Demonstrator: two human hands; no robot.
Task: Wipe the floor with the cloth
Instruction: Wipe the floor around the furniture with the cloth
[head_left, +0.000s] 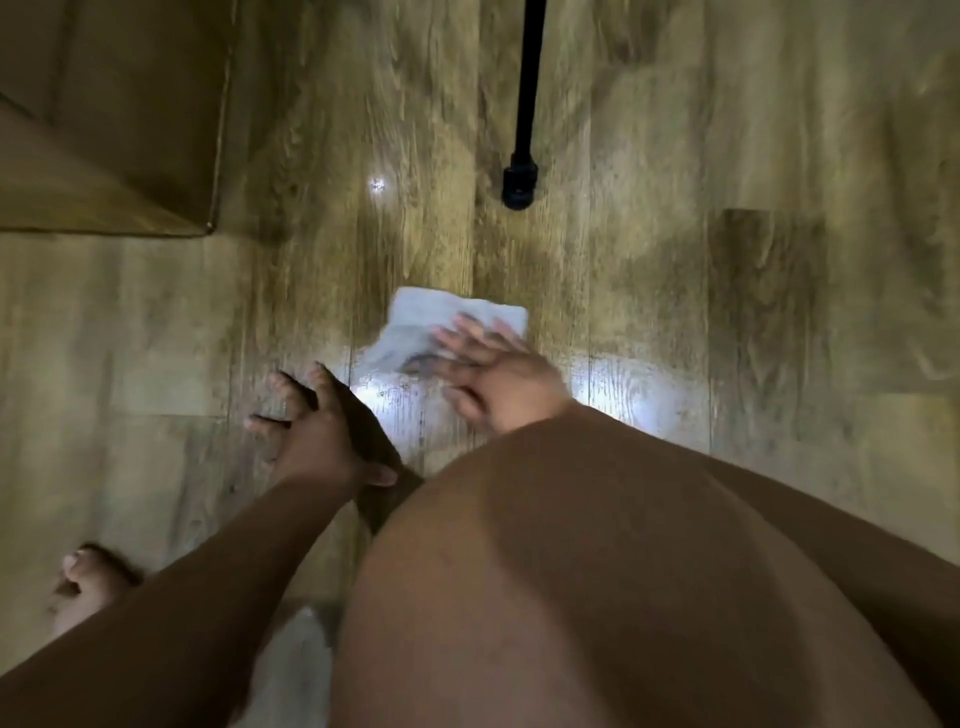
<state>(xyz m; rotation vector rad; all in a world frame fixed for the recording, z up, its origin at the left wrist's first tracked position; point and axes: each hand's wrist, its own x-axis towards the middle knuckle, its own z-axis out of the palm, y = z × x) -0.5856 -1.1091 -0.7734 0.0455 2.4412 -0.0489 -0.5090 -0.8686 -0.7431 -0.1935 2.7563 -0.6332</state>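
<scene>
Mid-wipe, it seems: the right hand (493, 374), fingers spread flat, presses the cloth (415, 319) onto the floor (665, 270) near the black pole foot (519, 182), the left hand (311, 431) braces open farther from it, and the next stroke likely needs steady downward pressure.

A black pole (527, 78) (round-footed) stands near, perhaps, a cabinet (104, 130).

Your right grip (493, 374) lies flat on the pale folded cloth (415, 322), on the wood-plank floor (701, 130) ahead of your bent knee (597, 571). Your left grip (311, 436) is just left of the cloth. Beyond the cloth stands the black round-footed pole (519, 179), with the brown wooden box (104, 130) well to its left.
</scene>
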